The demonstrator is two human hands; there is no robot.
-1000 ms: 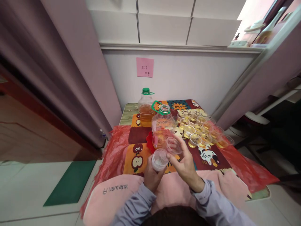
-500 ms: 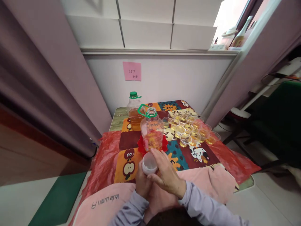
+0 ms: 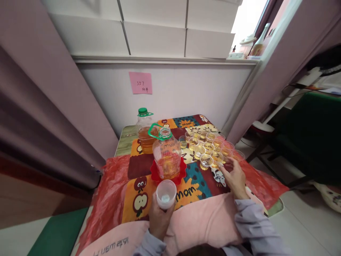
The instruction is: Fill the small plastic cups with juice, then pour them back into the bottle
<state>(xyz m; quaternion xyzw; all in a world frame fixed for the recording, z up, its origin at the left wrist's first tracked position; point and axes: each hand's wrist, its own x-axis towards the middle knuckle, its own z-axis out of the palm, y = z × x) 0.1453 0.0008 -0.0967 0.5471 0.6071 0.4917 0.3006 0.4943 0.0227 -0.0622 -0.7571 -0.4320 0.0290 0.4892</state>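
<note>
My left hand [image 3: 160, 217] is wrapped round a translucent white plastic cup [image 3: 166, 193], mouth tilted toward me; whether several are stacked I cannot tell. My right hand [image 3: 236, 179] reaches out at the right, thumb and fingers apart, beside the front of a group of clear plastic cups [image 3: 206, 162] holding yellow liquid. Nothing shows between its fingers. Just beyond the left hand, a large clear jug [image 3: 167, 156] with a green handle and no cap stands in a red scalloped tray [image 3: 183, 172]. Amber liquid fills its lower part.
Behind the jug stands a fuller capped jug [image 3: 146, 138] with a green lid. A patterned cloth [image 3: 170, 161] and red plastic sheet [image 3: 106, 192] cover the table. Pink fabric [image 3: 207, 217] lies along the near edge. A dark green chair [image 3: 309, 131] is at the right.
My right hand has left the cup in my left hand and moved right to the filled cups. The left hand keeps its hold. My view has shifted slightly to the right.
</note>
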